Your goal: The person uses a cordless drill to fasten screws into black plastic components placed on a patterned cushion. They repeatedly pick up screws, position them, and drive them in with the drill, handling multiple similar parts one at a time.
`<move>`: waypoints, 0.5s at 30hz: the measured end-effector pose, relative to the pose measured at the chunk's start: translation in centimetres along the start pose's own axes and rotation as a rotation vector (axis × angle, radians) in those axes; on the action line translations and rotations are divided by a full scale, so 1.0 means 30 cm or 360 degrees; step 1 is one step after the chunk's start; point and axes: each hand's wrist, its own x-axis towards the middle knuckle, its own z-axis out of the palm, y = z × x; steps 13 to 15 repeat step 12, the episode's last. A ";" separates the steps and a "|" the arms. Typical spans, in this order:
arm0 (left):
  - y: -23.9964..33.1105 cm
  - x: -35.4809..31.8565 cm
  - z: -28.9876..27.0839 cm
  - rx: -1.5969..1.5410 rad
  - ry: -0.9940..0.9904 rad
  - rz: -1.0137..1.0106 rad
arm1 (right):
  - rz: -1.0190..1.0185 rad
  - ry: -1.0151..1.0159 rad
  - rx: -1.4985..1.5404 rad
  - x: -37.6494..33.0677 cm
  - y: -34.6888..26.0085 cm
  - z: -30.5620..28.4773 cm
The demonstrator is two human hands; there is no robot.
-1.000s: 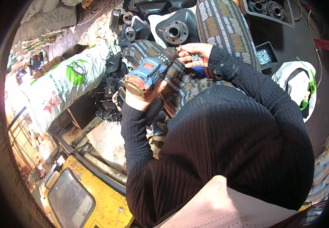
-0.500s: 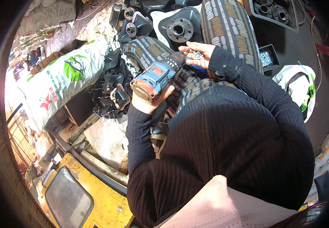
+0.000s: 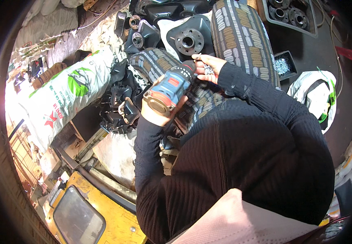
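Observation:
My left hand (image 3: 154, 115) is wrapped round a blue and red cordless drill (image 3: 171, 86), whose chuck points up and to the right. Right beside the chuck is my right hand (image 3: 213, 64), palm turned up, with several small silvery screws (image 3: 208, 70) in it. Its thumb and forefinger come together near the drill's tip; what lies between them is too small to make out. Just beyond both hands sits a black funnel-shaped part with a round metal flange (image 3: 189, 42), its ring of holes facing up. My patterned trouser leg (image 3: 241, 36) stretches beside it.
More black parts (image 3: 143, 36) are piled at the far left, others (image 3: 121, 101) left of the drill. A small tray of screws (image 3: 284, 65) and a grey bin of flanges (image 3: 290, 18) stand right. A white sack (image 3: 72, 89) lies left, above a yellow machine (image 3: 90, 211).
The whole view has shifted slightly. My right hand has moved a little left and nearer, and the drill has tipped slightly; both hands keep what they hold.

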 end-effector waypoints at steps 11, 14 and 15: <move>-0.051 0.172 -0.026 0.0117 -0.0230 -0.0206 | -0.0142 0.0419 -0.0072 0.044 0.016 -0.008; -0.056 0.188 -0.026 0.0179 -0.0267 -0.0212 | -0.0137 0.0418 -0.0061 0.047 0.016 -0.011; -0.056 0.188 -0.026 0.0179 -0.0267 -0.0212 | -0.0137 0.0418 -0.0061 0.047 0.016 -0.011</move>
